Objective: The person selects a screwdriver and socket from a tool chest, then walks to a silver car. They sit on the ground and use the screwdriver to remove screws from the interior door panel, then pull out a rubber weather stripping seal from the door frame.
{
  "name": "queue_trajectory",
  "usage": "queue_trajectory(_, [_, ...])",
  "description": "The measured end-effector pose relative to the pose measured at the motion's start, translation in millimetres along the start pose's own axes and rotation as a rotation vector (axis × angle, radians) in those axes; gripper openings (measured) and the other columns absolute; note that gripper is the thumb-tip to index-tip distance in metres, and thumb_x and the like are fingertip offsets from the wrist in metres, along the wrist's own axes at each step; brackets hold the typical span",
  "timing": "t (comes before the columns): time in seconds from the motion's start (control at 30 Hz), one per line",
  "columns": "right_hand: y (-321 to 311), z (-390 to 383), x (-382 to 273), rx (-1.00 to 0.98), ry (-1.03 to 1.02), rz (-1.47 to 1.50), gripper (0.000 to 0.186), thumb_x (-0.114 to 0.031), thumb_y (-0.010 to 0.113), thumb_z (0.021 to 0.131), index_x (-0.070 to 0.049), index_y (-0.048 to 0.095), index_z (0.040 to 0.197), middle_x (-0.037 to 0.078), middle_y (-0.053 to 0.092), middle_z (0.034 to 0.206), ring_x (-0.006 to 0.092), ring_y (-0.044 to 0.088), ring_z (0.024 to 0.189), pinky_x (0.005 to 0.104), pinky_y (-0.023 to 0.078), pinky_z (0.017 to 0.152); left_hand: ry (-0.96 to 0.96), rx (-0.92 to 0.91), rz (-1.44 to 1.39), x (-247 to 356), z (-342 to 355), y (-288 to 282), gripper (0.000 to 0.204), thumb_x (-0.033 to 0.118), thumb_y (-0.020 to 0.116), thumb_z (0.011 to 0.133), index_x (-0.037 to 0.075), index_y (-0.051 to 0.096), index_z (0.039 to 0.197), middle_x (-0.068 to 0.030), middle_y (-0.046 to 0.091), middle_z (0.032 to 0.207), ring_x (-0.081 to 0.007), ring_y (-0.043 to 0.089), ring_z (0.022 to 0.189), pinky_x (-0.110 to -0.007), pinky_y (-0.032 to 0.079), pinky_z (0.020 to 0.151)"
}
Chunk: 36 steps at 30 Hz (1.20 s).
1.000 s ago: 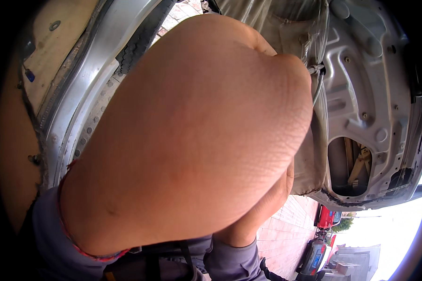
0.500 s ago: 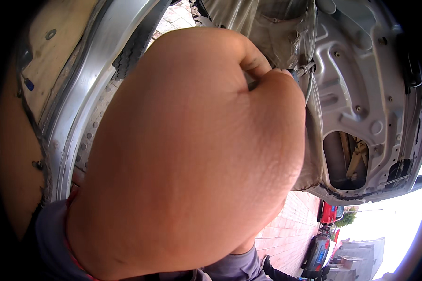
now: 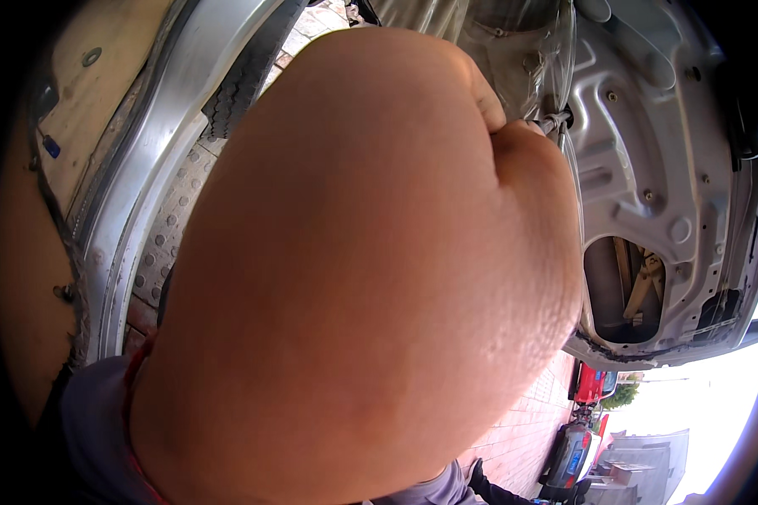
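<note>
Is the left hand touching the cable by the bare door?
Cannot tell: the head view shows the left hand overlapping the cable, but hides where contact would be.

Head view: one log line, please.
Left hand: curled near cable, grip hidden | right hand: hidden | door: open | plastic sheet: beside door

Speaker A: Which setting is shown?

Speaker B: An outdoor area beside an opened motor vehicle (image 3: 110,219); whether yard or street cannot be determined.

Speaker A: Which features indicate this?

Speaker B: Vehicle: bare metal inner door panel (image 3: 623,189), clear plastic sheeting (image 3: 556,50), silver door frame (image 3: 160,118). Outdoors: reddish block paving (image 3: 535,412), parked red car (image 3: 588,383) and dark car (image 3: 571,459), tree (image 3: 621,394), grey building (image 3: 652,459), bright sky (image 3: 715,396).
</note>
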State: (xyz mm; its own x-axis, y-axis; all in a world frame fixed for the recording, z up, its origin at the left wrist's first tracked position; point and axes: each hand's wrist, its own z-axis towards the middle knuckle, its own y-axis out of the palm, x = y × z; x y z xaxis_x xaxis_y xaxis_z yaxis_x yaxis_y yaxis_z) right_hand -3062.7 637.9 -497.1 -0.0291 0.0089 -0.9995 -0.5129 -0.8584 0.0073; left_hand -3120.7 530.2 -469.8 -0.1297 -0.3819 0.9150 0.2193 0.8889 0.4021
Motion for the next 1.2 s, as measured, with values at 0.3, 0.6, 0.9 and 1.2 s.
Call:
queue_trajectory(0.3, [-11,1,2,-0.019,-0.035,0.096,0.039,-0.016,0.043,0.106,0.011,0.048,0.133,0.001,0.039,0.046,0.009,0.03,0.034,0.0252,0.026,0.034,-0.006,0.032,0.041,5,-6,2,0.033,0.026,0.06,0.098,-0.003,0.063,0.113,-0.0068,0.06,0.063,-0.006,0.046,0.044,-0.022,0.037,0.044])
queue_trajectory(0.6, [-30,-13,0,-0.072,-0.001,0.128,0.04,-0.014,0.042,0.105,0.013,0.045,0.134,0.003,0.039,0.046,0.0106,0.031,0.035,0.026,0.028,0.036,-0.069,0.069,0.075,14,-9,3,0.031,0.025,0.06,0.099,-0.003,0.063,0.112,-0.0053,0.06,0.061,-0.0042,0.045,0.044,-0.02,0.035,0.044])
queue_trajectory(0.9, [-47,-24,-1,-0.142,-0.033,0.112,0.038,-0.015,0.044,0.107,0.009,0.047,0.136,0.0,0.038,0.048,0.0087,0.028,0.036,0.0247,0.026,0.038,-0.063,0.213,0.13,30,-17,17,0.029,0.023,0.059,0.1,-0.003,0.062,0.113,-0.0032,0.058,0.059,-0.0031,0.044,0.044,-0.019,0.035,0.045])
queue_trajectory(1.2, [-82,-33,3,-0.192,-0.09,-0.038,0.041,-0.017,0.044,0.106,0.011,0.046,0.136,0.0,0.038,0.048,0.0084,0.026,0.036,0.0255,0.023,0.037,0.087,0.114,0.332,27,-12,8,0.022,0.016,0.062,0.099,-0.004,0.062,0.109,0.0004,0.057,0.062,-0.0021,0.049,0.057,-0.021,0.037,0.054])
